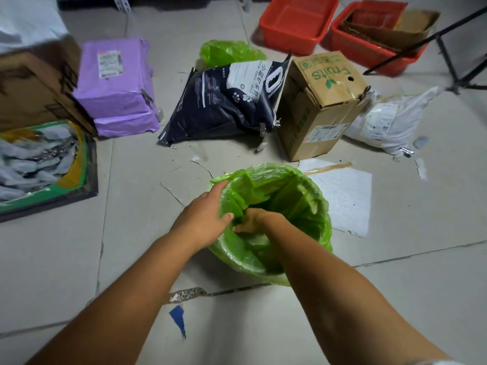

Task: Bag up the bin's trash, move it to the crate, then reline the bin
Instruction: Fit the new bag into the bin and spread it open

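bin [274,275] sits on the floor [126,233], lower centre of frame, lined w/ a green bag [303,196] whose edge is folded out over the rim all round. bin wall itself barely shows; mostly plastic visible.

left hand [203,217]: at the left side of the rim, palm on the outside, thumb hooked over the edge to the inside. fingers [218,187] lie fairly flat and extended along the rim, pinching the bag film betw thumb and palm side. grasping the bag edge.

right hand [250,221]: reaches down inside the bin mouth, just beside the left thumb, nearly touching. fingers curled inward and bunched in the green film near the inner left wall. looks clenched on a fold of the bag, though fingertips are partly buried in plastic so exact grip is hard to read.

both forearms enter from the bottom edge of frame.

surroundings: second green bag [229,52], bulging, upper centre of frame, behind a dark pet-litter sack [224,106]. two red crates [297,22] upper right, the right one holding flattened cardboard. "fruits" carton [321,101] right of the sack, touching it. purple parcel [118,85] upper left. white mailer bag [390,119] at right. scraps of tape and paper scattered on the floor near the bin.
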